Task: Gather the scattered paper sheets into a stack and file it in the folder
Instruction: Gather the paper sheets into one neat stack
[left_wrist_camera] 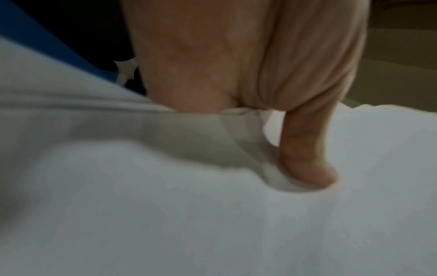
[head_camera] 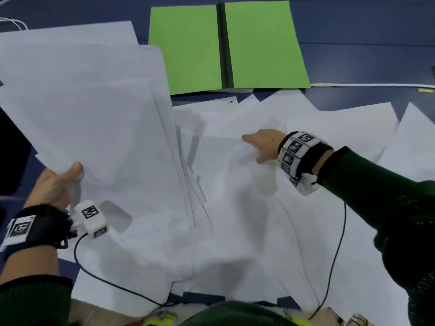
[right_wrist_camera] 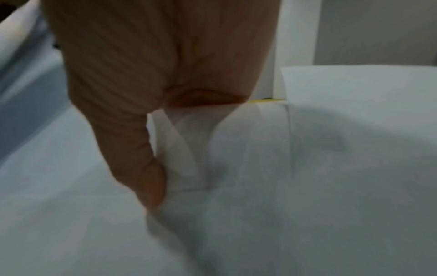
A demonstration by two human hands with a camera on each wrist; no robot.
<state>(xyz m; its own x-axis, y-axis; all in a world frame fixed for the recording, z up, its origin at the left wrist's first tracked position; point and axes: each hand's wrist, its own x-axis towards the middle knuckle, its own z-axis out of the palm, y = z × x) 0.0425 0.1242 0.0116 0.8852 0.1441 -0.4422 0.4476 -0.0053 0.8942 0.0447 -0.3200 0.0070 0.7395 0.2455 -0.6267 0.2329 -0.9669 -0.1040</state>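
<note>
My left hand (head_camera: 55,184) is pinching a gathered bundle of sheets (head_camera: 94,128) in its grip, my right hand (head_camera: 263,144) is pinching a loose sheet (head_camera: 235,184) among those on the blue counter (head_camera: 353,31), the green folder (head_camera: 188,48) lying open, holding nothing.

Paper sheets (head_camera: 235,184) hide the right hand's (head_camera: 266,147) fingers, seemingly underneath.

The head view looks steeply down over the table (head_camera: 353,31), both wrists low in frame. Each wrist view sits close behind its thumb, facing white paper sheets (head_camera: 235,231), which all three share.
</note>
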